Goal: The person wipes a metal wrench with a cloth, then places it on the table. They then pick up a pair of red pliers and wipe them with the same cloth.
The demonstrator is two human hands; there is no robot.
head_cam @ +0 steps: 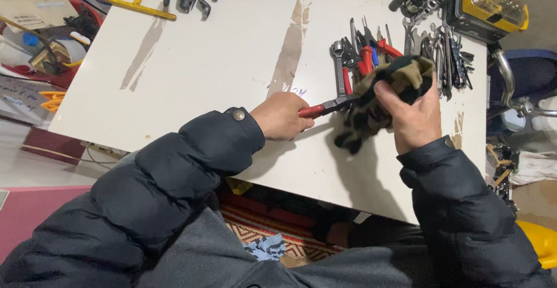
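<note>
Left-hand grip (pixel 282 117) on one red-handled pliers (pixel 325 108)

- I see both arms in a dark navy puffer jacket, quilted in broad bands.
- Each cuff carries one round metal snap button.

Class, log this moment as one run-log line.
left hand: grips red-handled pliers | right hand: holds dark cloth over pliers' head | white table

Left hand (pixel 282 117) is fisted, right hand (pixel 410 116) clenched with knuckles up, both forearms extended forward.
</note>
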